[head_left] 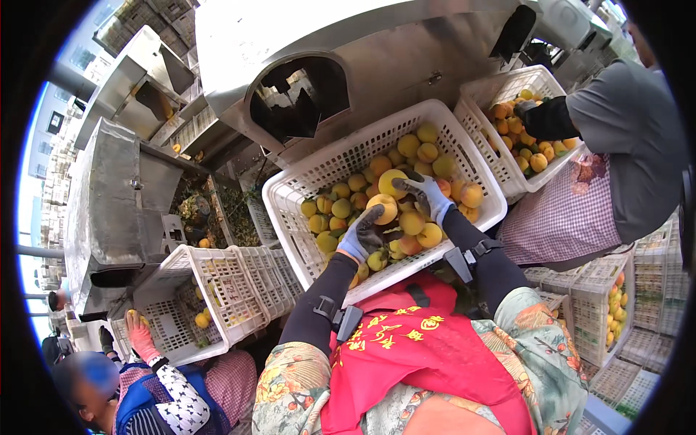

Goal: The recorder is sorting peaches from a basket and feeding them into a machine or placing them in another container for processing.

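Note:
A large white slatted crate (308,177) stands in front of me, with many yellow and orange peaches (413,222) piled in its near and right parts. My left hand (362,233), in a blue and dark grey glove, is closed around an orange-yellow peach (380,209). My right hand (429,196), gloved alike, has its fingers on a yellower peach (392,183) beside it. Both peaches are held close together just above the pile. The undersides of both peaches and some fingertips are hidden.
A metal machine (391,58) with a dark opening stands behind the crate. At right a co-worker's sleeve (554,119) reaches into another peach crate (475,123). At lower left a person with a pink glove (141,337) is beside a crate (217,290) holding few fruits. Stacked crates (587,312) stand lower right.

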